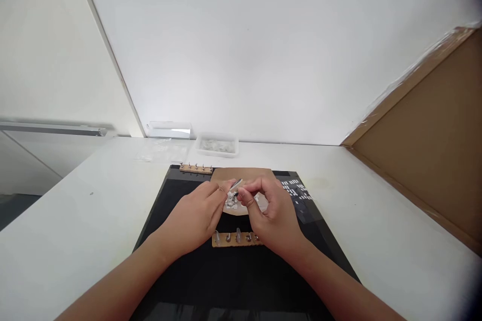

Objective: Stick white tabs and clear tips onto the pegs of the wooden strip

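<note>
My left hand and my right hand meet over a brown card on a black mat. Together their fingertips pinch a small silver metal piece held just above a little heap of pale small parts. Which hand bears the piece more I cannot tell. Below the hands lies a narrow wooden strip with several small pegs standing in it. A second such strip rests at the mat's far left edge.
The mat sits on a white table. A clear tray of small parts and a clear box stand at the back by the wall. Rows of small white pieces lie on the mat's right. A cardboard panel leans at the right.
</note>
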Available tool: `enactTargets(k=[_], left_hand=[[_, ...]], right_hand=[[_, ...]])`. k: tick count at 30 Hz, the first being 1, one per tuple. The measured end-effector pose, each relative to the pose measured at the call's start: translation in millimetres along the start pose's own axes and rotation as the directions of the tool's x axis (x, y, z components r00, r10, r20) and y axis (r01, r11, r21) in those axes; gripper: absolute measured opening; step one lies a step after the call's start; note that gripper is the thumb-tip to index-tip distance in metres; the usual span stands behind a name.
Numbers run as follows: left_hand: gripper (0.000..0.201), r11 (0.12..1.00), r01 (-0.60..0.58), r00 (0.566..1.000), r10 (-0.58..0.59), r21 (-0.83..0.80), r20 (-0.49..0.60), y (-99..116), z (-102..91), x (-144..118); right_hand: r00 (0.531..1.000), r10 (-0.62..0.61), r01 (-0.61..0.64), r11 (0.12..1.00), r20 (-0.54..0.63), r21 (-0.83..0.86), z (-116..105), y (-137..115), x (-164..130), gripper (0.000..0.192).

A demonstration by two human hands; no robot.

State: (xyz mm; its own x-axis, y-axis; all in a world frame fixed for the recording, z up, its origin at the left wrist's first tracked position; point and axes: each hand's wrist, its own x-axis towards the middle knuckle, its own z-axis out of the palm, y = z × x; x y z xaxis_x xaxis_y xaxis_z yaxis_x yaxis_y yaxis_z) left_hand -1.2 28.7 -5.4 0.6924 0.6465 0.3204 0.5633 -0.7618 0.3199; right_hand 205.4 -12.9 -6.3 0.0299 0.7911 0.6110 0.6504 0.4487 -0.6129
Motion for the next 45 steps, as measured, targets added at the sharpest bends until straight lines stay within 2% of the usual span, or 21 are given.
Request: enactTargets(k=[4,8,13,15,17,19,22,25,28,32,41,45], left_hand=[[0.048,0.969,0.172,0.985,-0.173,0.176,-0.005,-9,1.7,3],[0.044,0.922,0.323,0.946,-0.312,0.214,-0.082,-15,-7.7,5],[0.025,0.903,0.348,0.937,-0.347,0.253,-0.050,-18,-20.3,2],[0.022,0.909,0.326,0.944,-0.329,0.259,-0.034,-17,-21.9,1],[0.021,0.927,0.292,0.956,-0.285,0.234,-0.065,-16,-21.8,0],[0.018,0.951,0.271,0.958,-0.251,0.151,-0.139,-13,-20.9,1],[0.013,0.966,0.216,0.954,-0.240,-0.145,-0.179,-7,-20.8,4],[0.019,0.843,0.189,0.963,-0.260,-0.504,-0.075,2,-21.5,6],[0.027,0.688,0.224,0.957,-0.290,-0.691,0.021,9,-20.0,7],[0.034,0.575,0.249,0.947,-0.314,-0.779,0.071,11,-14.9,7],[0.028,0.459,0.235,0.948,-0.302,-0.857,0.098,8,-10.1,9],[0.028,0.404,0.229,0.944,-0.315,-0.885,0.100,7,-9.0,9]], right_hand=[[1.000,-0.013,0.013,0.999,-0.003,-0.046,-1,1,-1,0.014],[1.000,-0.007,0.006,0.998,-0.013,-0.057,-2,0,-1,0.013],[0.998,-0.058,0.056,0.997,-0.031,-0.062,-1,1,-2,0.013],[0.996,-0.076,0.074,0.995,-0.040,-0.062,-1,2,-1,0.014],[0.994,-0.098,0.095,0.993,-0.050,-0.066,-1,3,-1,0.015],[0.990,-0.130,0.126,0.989,-0.053,-0.073,-2,4,-1,0.015],[0.978,-0.200,0.195,0.977,-0.051,-0.089,-2,5,-1,0.014],[0.964,-0.262,0.255,0.959,-0.042,-0.123,-3,6,-1,0.016],[0.946,-0.323,0.312,0.933,-0.036,-0.176,-5,8,-1,0.020],[0.909,-0.417,0.401,0.883,-0.018,-0.246,-10,8,1,0.022],[0.843,-0.532,0.524,0.783,0.077,-0.336,-19,-4,3,0.020],[0.839,-0.537,0.529,0.770,0.087,-0.356,-22,-3,2,0.017]])
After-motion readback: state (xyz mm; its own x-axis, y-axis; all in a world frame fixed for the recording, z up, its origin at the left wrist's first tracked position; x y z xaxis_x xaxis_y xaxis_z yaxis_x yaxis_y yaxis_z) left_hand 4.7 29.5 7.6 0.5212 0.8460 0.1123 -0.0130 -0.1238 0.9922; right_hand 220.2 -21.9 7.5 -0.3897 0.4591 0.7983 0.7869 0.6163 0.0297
